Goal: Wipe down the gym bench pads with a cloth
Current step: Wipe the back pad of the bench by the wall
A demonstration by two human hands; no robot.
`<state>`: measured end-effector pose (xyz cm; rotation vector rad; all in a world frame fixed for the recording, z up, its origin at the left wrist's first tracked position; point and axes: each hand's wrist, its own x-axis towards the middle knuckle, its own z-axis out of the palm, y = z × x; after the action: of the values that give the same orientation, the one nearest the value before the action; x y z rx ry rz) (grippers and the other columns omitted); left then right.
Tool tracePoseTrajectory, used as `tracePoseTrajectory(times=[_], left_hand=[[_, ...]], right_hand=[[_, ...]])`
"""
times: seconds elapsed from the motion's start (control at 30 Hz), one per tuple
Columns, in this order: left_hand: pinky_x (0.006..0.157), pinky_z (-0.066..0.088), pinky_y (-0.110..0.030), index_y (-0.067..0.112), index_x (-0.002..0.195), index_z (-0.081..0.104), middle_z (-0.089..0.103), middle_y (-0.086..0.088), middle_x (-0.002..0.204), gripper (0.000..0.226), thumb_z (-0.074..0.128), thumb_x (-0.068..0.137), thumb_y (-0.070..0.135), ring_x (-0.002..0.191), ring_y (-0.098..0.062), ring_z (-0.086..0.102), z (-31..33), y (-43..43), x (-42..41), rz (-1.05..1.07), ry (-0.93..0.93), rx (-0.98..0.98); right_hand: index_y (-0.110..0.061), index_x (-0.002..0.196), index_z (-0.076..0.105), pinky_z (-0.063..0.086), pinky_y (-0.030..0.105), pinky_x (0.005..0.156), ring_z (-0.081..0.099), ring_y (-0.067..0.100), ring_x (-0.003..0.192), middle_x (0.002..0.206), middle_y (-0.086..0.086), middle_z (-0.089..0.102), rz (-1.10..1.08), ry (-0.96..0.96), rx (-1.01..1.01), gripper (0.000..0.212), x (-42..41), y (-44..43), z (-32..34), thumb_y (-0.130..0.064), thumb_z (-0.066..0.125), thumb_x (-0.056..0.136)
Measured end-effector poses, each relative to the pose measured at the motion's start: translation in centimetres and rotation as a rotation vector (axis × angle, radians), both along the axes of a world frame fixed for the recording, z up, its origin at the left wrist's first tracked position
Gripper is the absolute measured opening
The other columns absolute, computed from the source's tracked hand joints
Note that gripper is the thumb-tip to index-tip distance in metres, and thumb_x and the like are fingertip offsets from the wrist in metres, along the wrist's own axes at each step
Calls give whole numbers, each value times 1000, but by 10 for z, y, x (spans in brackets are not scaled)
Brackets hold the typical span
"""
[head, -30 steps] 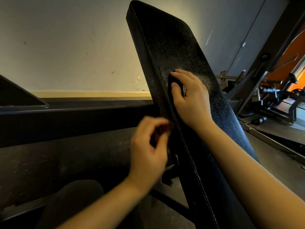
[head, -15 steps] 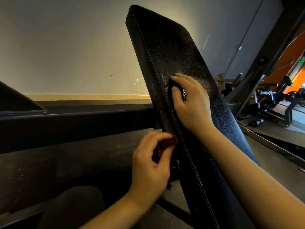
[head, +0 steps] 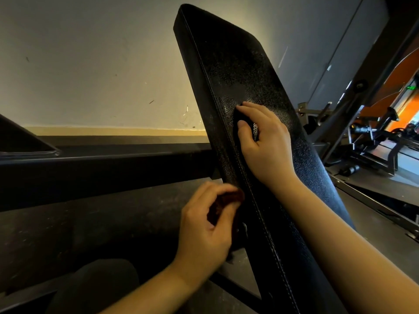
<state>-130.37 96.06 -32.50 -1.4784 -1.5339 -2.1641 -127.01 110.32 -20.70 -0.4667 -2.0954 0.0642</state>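
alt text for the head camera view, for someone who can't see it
A tilted black bench pad fills the middle of the view against a pale wall. The right hand holds a small dark mesh item against its face, while the left hand pinches a reddish-brown cloth at its left edge.

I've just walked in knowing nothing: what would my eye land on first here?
The big black bench pad, tilted steeply up through the middle. The right hand grips a dark cloth on its face, while the left hand pinches a reddish-brown cloth at its left edge. Orange-lit gym machines glow far right.
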Motion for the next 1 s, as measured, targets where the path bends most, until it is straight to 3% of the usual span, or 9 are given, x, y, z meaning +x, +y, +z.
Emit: tracePoseTrajectory(times=[0.1, 0.2, 0.43, 0.67, 0.77, 0.87, 1.0], left_hand=[[91, 51, -16, 21, 108, 68, 67, 12, 103, 20, 69, 94, 7, 102, -2, 64, 38, 27, -41, 93, -59, 17], [93, 54, -25, 16, 110, 68, 67, 5, 105, 15, 67, 96, 11, 103, -6, 63, 66, 47, -70, 203, -75, 65], [86, 47, -14, 19, 107, 69, 64, 13, 101, 21, 68, 91, 5, 100, -9, 65, -1, -3, -1, -15, 35, 5], [90, 51, -16, 17, 109, 68, 65, 7, 104, 17, 68, 95, 7, 99, 2, 60, 76, 49, -82, 243, -31, 50], [91, 52, -21, 19, 110, 68, 66, 10, 105, 22, 68, 93, 5, 103, -6, 64, 35, 26, -40, 107, -33, 24], [86, 49, -15, 24, 105, 70, 65, 16, 100, 22, 68, 90, 8, 100, -7, 65, 7, -2, -11, -9, 50, -6], [88, 48, -12, 20, 107, 69, 66, 12, 100, 19, 70, 92, 8, 98, 1, 62, 66, 39, -79, 220, 44, 1]], right_hand=[[-17, 131, 69, 42, 34, 111, 55, 14, 129, 138, -4, 63, -2, 4, 6, 39, -1, 0, 0, -28, 51, 97], [-17, 130, 69, 43, 36, 111, 56, 14, 129, 138, -4, 63, -8, 1, 5, 40, -1, 0, -1, -29, 51, 97], [-19, 131, 68, 40, 30, 111, 54, 13, 130, 139, -7, 62, -27, -7, 5, 40, 0, 0, -1, -31, 50, 97], [-20, 132, 68, 36, 22, 107, 53, 11, 130, 140, -7, 61, -41, -30, 4, 39, 1, -1, 0, -30, 51, 98], [-20, 131, 68, 38, 27, 109, 54, 12, 130, 139, -7, 62, -32, -12, 0, 40, 1, -1, 0, -30, 51, 97], [-19, 131, 69, 40, 30, 110, 54, 12, 130, 139, -8, 62, -21, -6, -6, 41, 0, 0, -1, -31, 50, 96], [-19, 130, 69, 41, 32, 111, 55, 12, 129, 138, -7, 63, -13, -7, -1, 40, 1, -1, 0, -30, 51, 96]])
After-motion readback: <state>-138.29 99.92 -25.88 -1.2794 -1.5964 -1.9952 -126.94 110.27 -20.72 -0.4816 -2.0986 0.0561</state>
